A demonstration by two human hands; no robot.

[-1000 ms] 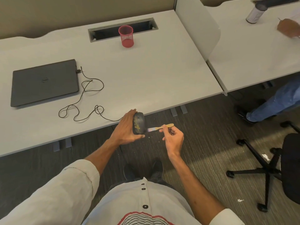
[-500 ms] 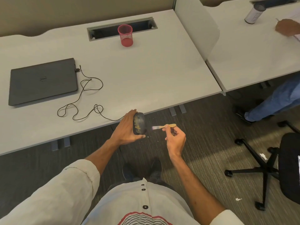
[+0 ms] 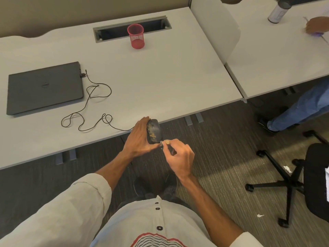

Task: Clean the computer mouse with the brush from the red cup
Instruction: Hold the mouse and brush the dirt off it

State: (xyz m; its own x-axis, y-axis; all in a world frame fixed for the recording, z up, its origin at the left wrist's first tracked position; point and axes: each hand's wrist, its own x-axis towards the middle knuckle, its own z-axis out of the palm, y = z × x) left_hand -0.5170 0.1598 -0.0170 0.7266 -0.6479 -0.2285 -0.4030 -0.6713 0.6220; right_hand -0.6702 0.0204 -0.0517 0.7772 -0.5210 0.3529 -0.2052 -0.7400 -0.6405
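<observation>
My left hand (image 3: 140, 138) grips the black computer mouse (image 3: 154, 131) off the desk's front edge, over the floor, tilted on its side; yellowish crumbs cover its face. Its thin black cable (image 3: 89, 111) trails back in loops across the desk. My right hand (image 3: 179, 157) pinches a small wooden-handled brush (image 3: 164, 142), whose tip touches the mouse's lower end; most of the brush is hidden by my fingers. The red mesh cup (image 3: 136, 36) stands upright at the back of the desk.
A shut dark laptop (image 3: 44, 88) lies on the white desk (image 3: 160, 77) at the left. A divider panel (image 3: 215, 27) separates a neighbouring desk, where another person's hand (image 3: 316, 24) and a white canister (image 3: 277, 12) are. An office chair (image 3: 306, 179) stands at the right.
My right hand has turned and moved in toward the mouse, bringing the brush from pointing sideways at its middle to touching its lower end. The left hand holds steady.
</observation>
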